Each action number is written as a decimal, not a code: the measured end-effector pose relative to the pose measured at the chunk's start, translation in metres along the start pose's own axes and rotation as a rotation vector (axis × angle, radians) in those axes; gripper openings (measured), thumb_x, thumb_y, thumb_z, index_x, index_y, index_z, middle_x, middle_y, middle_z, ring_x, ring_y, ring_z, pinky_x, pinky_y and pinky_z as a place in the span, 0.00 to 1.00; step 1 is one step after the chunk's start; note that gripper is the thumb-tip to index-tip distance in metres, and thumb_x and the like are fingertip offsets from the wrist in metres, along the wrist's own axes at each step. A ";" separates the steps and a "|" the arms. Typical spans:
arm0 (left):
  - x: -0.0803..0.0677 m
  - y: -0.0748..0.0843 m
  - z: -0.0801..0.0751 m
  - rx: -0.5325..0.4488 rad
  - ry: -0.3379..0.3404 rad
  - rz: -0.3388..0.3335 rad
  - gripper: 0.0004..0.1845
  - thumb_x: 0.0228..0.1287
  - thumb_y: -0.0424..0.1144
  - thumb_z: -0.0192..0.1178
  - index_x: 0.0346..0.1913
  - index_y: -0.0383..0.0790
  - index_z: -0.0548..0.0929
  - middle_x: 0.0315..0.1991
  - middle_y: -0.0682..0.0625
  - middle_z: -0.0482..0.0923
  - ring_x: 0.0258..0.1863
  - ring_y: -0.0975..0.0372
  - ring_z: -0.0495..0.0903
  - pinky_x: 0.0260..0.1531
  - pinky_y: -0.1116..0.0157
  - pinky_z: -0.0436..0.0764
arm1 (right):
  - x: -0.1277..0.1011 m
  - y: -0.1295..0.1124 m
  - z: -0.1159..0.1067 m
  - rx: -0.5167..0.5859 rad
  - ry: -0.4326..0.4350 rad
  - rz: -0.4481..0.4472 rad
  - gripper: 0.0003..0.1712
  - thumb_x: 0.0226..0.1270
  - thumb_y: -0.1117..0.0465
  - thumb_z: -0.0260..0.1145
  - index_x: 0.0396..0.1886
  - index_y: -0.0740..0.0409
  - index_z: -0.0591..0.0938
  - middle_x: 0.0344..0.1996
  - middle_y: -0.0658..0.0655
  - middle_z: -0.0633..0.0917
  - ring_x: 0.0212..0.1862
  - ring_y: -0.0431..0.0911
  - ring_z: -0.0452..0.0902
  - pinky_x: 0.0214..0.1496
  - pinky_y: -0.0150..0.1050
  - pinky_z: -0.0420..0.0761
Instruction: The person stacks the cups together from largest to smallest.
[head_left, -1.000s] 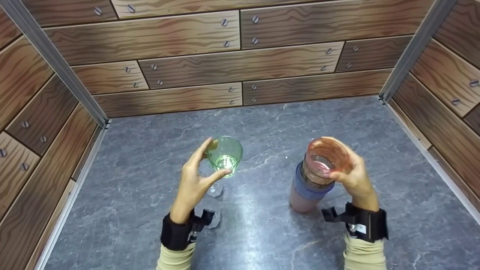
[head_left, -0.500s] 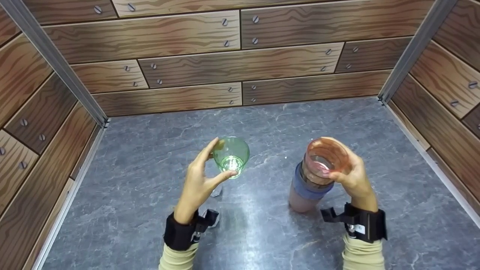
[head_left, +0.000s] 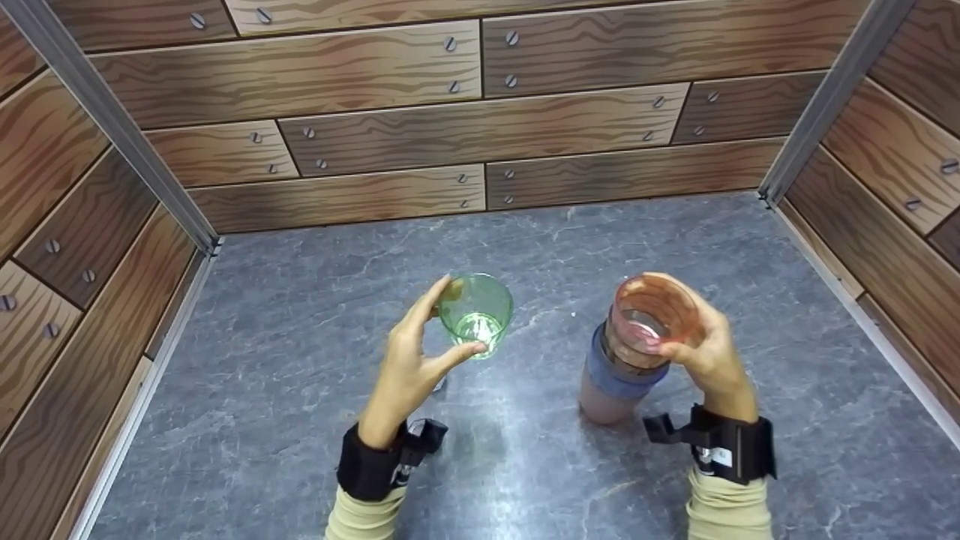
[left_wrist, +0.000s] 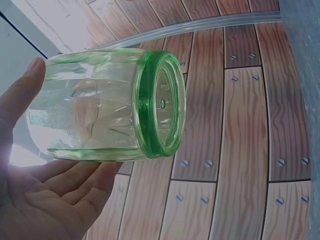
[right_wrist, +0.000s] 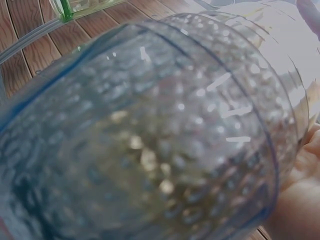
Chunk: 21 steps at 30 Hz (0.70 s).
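In the head view my left hand (head_left: 409, 356) grips a clear green tumbler (head_left: 476, 311) between thumb and fingers, its mouth tipped toward the camera. The left wrist view shows the thick green base of this tumbler (left_wrist: 157, 102), with the thumb along one side and fingers along the other. To the right, my right hand (head_left: 709, 349) holds an orange-red cup (head_left: 652, 307) round its side. That cup tops a nested stack, above a blue cup (head_left: 619, 379) and a pinkish lowest cup (head_left: 604, 405). Dimpled, blue-tinted walls of the stack (right_wrist: 150, 135) fill the right wrist view.
Grey marbled tabletop (head_left: 300, 315) lies under both hands. Wood-patterned panels (head_left: 375, 142) enclose it at the back and sides, with metal strips at the corners. Behind the left wrist a small clear object (head_left: 440, 385) shows, mostly hidden.
My left hand has moved steadily to the right with the green tumbler, nearer to the stack, covering more of the clear objects behind it. The right hand and stack have stayed in place.
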<state>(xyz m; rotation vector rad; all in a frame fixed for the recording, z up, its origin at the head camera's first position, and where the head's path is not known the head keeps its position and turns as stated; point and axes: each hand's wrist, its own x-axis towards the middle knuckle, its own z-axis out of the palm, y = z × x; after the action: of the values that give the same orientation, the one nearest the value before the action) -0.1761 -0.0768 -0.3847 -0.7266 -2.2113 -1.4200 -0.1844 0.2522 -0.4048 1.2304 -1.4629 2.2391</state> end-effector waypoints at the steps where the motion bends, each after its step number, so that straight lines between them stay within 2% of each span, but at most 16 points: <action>1: 0.000 0.001 0.001 0.001 -0.001 0.001 0.44 0.45 0.42 0.71 0.66 0.33 0.63 0.59 0.43 0.74 0.56 0.56 0.75 0.56 0.64 0.77 | 0.000 0.000 0.000 -0.002 0.000 0.001 0.39 0.52 0.75 0.65 0.62 0.82 0.59 0.59 0.68 0.74 0.61 0.53 0.72 0.68 0.37 0.71; 6: 0.002 0.007 0.002 0.002 -0.008 0.011 0.44 0.45 0.43 0.71 0.66 0.34 0.63 0.58 0.43 0.75 0.57 0.57 0.75 0.57 0.64 0.77 | 0.000 0.000 0.000 -0.004 -0.004 0.002 0.39 0.52 0.75 0.65 0.62 0.82 0.59 0.59 0.68 0.74 0.61 0.53 0.72 0.68 0.38 0.71; 14: 0.004 0.012 0.005 -0.017 -0.025 0.027 0.44 0.45 0.43 0.71 0.66 0.35 0.63 0.56 0.45 0.76 0.56 0.58 0.75 0.57 0.65 0.76 | 0.001 0.001 0.001 0.057 -0.007 -0.010 0.39 0.52 0.77 0.64 0.62 0.82 0.58 0.59 0.69 0.74 0.62 0.53 0.72 0.69 0.39 0.70; 21: 0.006 0.016 0.007 -0.015 -0.022 0.043 0.44 0.45 0.42 0.71 0.66 0.34 0.63 0.57 0.44 0.76 0.57 0.58 0.75 0.57 0.65 0.77 | 0.001 0.000 0.001 0.050 -0.002 -0.001 0.38 0.52 0.77 0.64 0.62 0.81 0.58 0.59 0.69 0.74 0.61 0.53 0.73 0.68 0.38 0.71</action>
<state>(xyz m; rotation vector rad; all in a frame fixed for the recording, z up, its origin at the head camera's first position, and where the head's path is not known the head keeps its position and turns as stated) -0.1709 -0.0641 -0.3729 -0.7940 -2.1908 -1.4151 -0.1847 0.2512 -0.4045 1.2485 -1.4148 2.2878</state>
